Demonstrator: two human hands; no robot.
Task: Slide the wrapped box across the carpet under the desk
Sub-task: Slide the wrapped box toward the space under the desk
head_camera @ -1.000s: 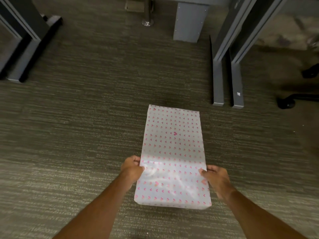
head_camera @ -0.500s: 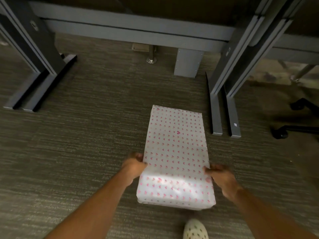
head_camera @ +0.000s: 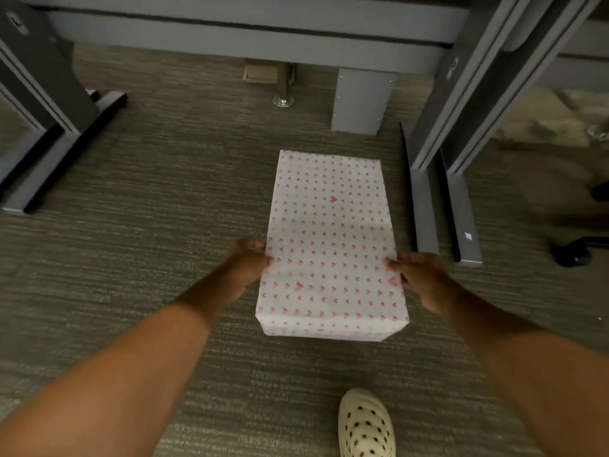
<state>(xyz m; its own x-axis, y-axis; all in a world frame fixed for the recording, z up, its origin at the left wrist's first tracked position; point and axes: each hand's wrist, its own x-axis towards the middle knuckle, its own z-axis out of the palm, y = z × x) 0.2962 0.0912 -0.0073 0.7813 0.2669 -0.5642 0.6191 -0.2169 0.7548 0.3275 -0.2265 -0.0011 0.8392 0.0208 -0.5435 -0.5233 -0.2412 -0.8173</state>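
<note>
The wrapped box (head_camera: 329, 239), white paper with small pink hearts, lies flat on the grey-green carpet (head_camera: 148, 225) with its long side pointing toward the desk. My left hand (head_camera: 245, 263) grips its left edge and my right hand (head_camera: 418, 275) grips its right edge, both near the end closest to me. The desk's grey crossbeam (head_camera: 247, 34) runs across the top of the view, and the box's far end lies between the desk legs.
A grey desk leg with its floor foot (head_camera: 428, 209) stands just right of the box. Another leg and foot (head_camera: 49, 166) are at far left. A grey panel (head_camera: 361, 100) and a metal post (head_camera: 283, 90) stand behind. A chair caster (head_camera: 571, 253) is at right. My cream clog (head_camera: 365, 427) is below.
The box has slid forward over the carpet toward the desk, with both hands staying on its sides. The view tilted up, so the crossbeam and my clog came into sight.
</note>
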